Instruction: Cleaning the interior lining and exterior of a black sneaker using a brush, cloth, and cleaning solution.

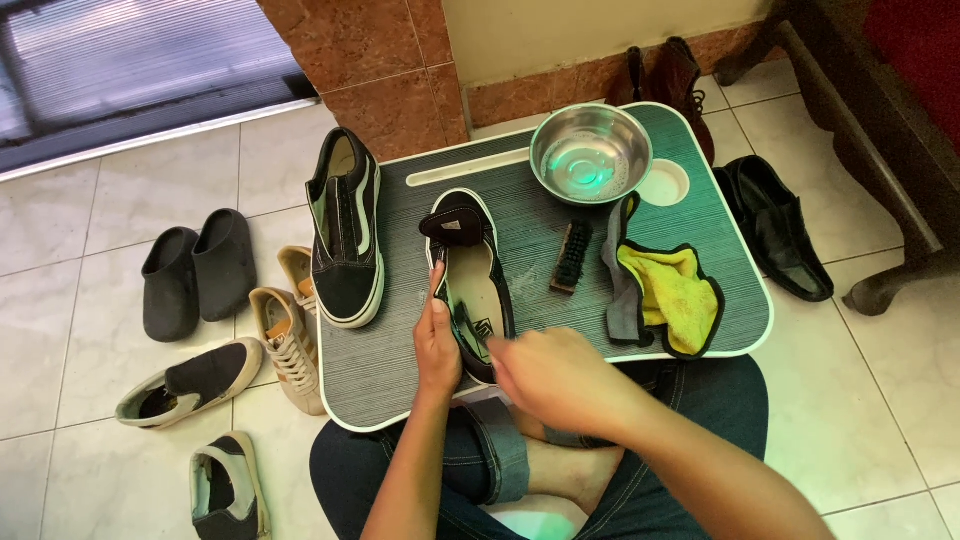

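A black low sneaker (470, 270) with a white sole lies toe away from me on the striped lap tray (390, 365). My left hand (437, 340) holds its left side near the heel, thumb along the rim. My right hand (545, 375) is at the heel opening, fingers bent and blurred; I cannot tell whether it grips anything. A second black sneaker (347, 240) with a white stripe lies at the tray's left edge.
On the tray: a steel bowl (590, 155) with water, a small dark brush (572, 257), a yellow and grey cloth (665, 290). Several other shoes lie on the tiled floor at left, a black shoe (775, 225) at right, brown boots (675, 70) behind.
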